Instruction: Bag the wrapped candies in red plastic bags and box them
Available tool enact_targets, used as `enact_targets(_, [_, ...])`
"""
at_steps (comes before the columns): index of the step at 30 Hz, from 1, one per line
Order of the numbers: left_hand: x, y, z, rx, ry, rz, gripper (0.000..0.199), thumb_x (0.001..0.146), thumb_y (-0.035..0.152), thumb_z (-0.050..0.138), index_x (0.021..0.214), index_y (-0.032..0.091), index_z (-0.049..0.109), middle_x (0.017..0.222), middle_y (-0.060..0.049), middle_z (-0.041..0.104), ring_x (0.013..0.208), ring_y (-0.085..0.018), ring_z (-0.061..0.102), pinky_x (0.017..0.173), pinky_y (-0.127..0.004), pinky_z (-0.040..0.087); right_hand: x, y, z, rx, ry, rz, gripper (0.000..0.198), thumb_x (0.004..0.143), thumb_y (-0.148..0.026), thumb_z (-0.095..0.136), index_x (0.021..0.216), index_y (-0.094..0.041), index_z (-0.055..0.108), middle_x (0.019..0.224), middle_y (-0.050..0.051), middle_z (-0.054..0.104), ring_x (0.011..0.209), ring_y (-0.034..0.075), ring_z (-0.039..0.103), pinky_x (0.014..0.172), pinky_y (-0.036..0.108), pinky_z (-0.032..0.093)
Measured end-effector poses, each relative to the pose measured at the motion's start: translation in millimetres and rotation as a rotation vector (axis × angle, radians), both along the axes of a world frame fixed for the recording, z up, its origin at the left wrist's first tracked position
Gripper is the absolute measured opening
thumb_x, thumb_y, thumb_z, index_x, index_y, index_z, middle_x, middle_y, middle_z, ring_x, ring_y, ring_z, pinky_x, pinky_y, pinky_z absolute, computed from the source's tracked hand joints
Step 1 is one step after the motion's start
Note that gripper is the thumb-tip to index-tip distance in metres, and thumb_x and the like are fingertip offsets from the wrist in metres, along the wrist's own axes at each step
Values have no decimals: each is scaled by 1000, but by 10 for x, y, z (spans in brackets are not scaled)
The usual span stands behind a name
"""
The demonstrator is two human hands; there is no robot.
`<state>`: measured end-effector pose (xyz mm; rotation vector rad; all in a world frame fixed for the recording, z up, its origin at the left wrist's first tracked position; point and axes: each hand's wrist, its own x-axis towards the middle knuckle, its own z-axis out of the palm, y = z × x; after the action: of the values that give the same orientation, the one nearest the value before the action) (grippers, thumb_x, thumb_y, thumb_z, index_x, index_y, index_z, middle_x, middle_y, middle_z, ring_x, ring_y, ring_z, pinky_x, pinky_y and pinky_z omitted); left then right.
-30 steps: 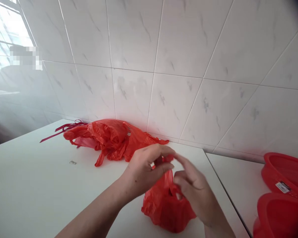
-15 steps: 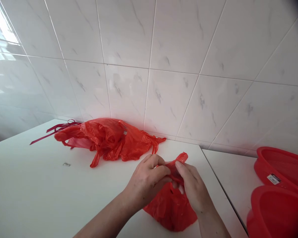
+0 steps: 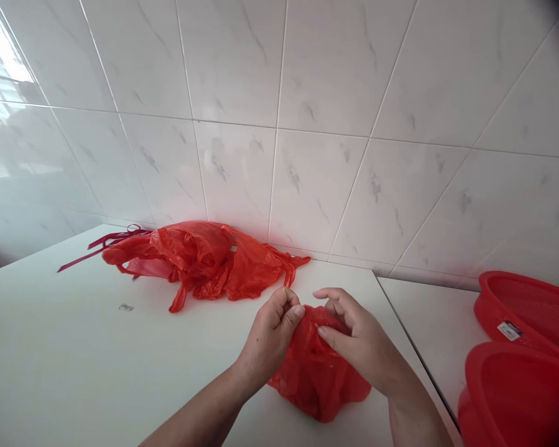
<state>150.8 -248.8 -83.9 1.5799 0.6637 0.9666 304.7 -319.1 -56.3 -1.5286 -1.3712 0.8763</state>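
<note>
Between my hands a crumpled red plastic bag [image 3: 319,385] hangs down over the white tabletop. My left hand [image 3: 272,329] is closed, pinching the bag's upper left edge between thumb and curled fingers. On the other side, my right hand [image 3: 356,332] has its fingers apart, with the thumb against or just in front of the bag. Whether the right fingertips behind the bag touch it, I cannot tell. What the bag contains, if anything, is hidden.
A heap of red plastic bags [image 3: 205,261] lies by the tiled wall, with dark red ribbons [image 3: 107,239] at its left end. Two red plastic baskets [image 3: 494,316] stand at the right beyond a table seam [image 3: 414,347]. A small scrap [image 3: 126,307] lies on the white tabletop [image 3: 97,372].
My right hand has loosened from the bag's gathered top and its fingers have spread. The top has dropped from its twisted, upright shape, while my left hand keeps its pinch.
</note>
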Motion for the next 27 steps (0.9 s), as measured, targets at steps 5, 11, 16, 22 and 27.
enact_targets(5, [-1,-27,0,6,26,-19,22,90,35,46,75,21,40,60,7,33,53,-9,27,48,-20,25,-51,80,-67,-20,-214,-231,23,80,-26,50,97,-26,65,61,-4,52,52,12,46,49,24,38])
enact_targets(11, [-60,-10,-17,260,138,70,17,88,25,47,72,20,43,73,1,49,68,-13,45,63,-25,38,43,37,-40,125,29,-31,30,83,-26,50,109,-23,64,112,3,62,98,18,58,81,28,48])
enact_targets(16, [-268,-126,-30,446,245,-35,16,81,7,49,71,20,45,102,-5,54,99,-19,51,82,-30,42,288,229,-282,62,8,-283,28,83,-32,50,100,-18,67,99,4,66,91,19,60,84,34,46])
enact_targets(22, [-567,-271,-258,318,290,-250,16,89,26,52,75,20,49,96,-4,56,86,-16,54,78,-28,45,584,438,-689,3,-39,-366,37,80,-29,50,113,-18,61,88,4,64,83,20,60,75,35,48])
enact_targets(27, [-784,-87,-587,248,241,-184,66,79,71,41,129,29,43,132,-10,44,120,-27,44,100,-41,40,793,143,-765,-2,157,-192,72,82,-52,59,143,-31,28,124,8,56,114,24,52,94,40,44])
